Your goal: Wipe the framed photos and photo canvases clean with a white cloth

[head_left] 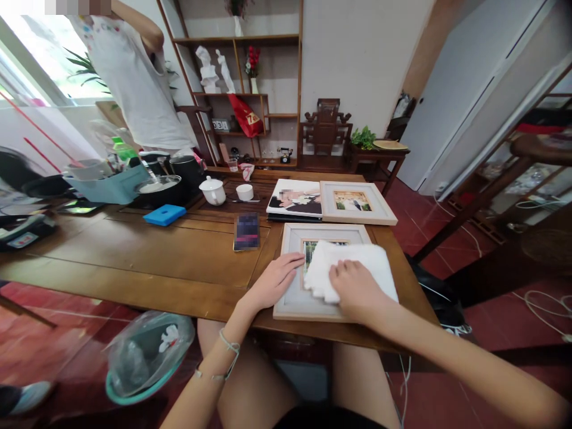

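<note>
A pale picture frame [292,301] lies flat at the near edge of the wooden table [170,256]. A folded white cloth [357,262] covers most of its glass. My right hand [357,292] presses on the near part of the cloth, fingers curled down onto it. Flat on the frame's left border rests my left hand [277,280], fingers stretched out. Behind it lie a second framed photo [357,202] and a frameless photo print [295,199] on a dark stack.
A phone [246,232] lies left of the frame. Further back are a blue sponge [164,214], white teapot [213,192], cup [244,192], dark pots and a blue bin. Another person in a white top [134,83] stands at the far left. A lined waste bin [147,357] is on the floor.
</note>
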Tool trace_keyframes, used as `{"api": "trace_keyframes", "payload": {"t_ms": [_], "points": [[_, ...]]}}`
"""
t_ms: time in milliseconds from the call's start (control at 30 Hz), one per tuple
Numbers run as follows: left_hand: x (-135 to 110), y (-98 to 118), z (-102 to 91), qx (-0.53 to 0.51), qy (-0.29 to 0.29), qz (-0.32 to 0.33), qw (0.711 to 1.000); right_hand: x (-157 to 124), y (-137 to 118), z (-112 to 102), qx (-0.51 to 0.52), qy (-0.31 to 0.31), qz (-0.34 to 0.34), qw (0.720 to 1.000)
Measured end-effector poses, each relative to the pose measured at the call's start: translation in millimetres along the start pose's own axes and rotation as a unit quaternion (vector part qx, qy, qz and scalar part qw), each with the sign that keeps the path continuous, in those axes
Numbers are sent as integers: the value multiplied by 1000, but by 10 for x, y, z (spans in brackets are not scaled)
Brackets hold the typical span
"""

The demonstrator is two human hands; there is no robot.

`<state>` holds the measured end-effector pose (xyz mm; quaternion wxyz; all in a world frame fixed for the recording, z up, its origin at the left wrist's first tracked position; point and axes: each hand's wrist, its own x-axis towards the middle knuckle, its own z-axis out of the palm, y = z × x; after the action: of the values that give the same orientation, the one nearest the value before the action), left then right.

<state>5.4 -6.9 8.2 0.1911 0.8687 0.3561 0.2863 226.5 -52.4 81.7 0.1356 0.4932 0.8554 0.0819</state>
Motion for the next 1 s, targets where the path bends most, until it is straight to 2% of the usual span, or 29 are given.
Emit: {"api": "trace_keyframes", "payload": {"t_ms": [100, 200, 333, 500, 633, 733, 833, 933, 1000], "points": [[0, 7, -5, 3, -2, -4, 1000, -264, -294, -142, 21, 2, -96, 995], [-4, -4, -1, 5, -3, -4, 1000, -335, -289, -191, 66, 8, -128, 990], [-13, -33, 12, 1, -2, 6, 1000, -156, 50, -25, 86, 18, -75, 993], [-16, -39, 3, -8, -3, 7, 1000, 198, 647, 353, 86, 125, -20, 988], [-12, -34, -8, -10, -7, 6, 1000, 540, 922, 398, 117, 195, 10, 974], [-10, -39, -4, -10, -6, 12, 1000, 814, 879, 337, 147, 232, -56, 960], [-14, -50, 6, -3, -2, 13, 1000, 1006, 687, 297, 173, 212, -160, 948], [-20, -55, 11, 7, 3, 8, 1000, 1028, 523, 275, 188, 187, -181, 947], [-23, -51, 11, 5, 5, 10, 1000, 945, 513, 263, 189, 176, -175, 950]]}}
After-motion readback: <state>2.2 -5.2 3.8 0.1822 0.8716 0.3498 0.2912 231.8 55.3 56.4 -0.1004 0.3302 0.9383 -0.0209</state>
